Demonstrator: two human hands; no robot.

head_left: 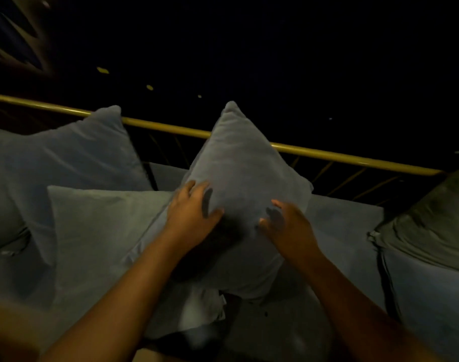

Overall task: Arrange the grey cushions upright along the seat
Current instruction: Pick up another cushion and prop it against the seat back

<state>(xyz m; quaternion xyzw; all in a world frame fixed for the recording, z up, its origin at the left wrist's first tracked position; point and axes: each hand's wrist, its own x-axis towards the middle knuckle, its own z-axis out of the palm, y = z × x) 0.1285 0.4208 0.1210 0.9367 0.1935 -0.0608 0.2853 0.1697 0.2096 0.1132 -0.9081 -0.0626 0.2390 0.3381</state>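
Observation:
A grey cushion (pixel 238 163) stands on one corner in the middle of the seat (pixel 346 218), its top corner rising above the rail. My left hand (pixel 194 207) lies spread on its lower left face. My right hand (pixel 288 223) hovers at its lower right face, fingers curled and apart; whether it touches is unclear. A second grey cushion (pixel 100 226) lies flat to the left, partly under the standing one. A third grey cushion (pixel 66 152) leans upright at the far left against the rail.
A yellow metal rail (pixel 327 154) runs behind the seat, with darkness beyond. A darker greenish cushion (pixel 429 226) leans at the right end. A small white cushion edge (pixel 204 309) shows under the middle cushion.

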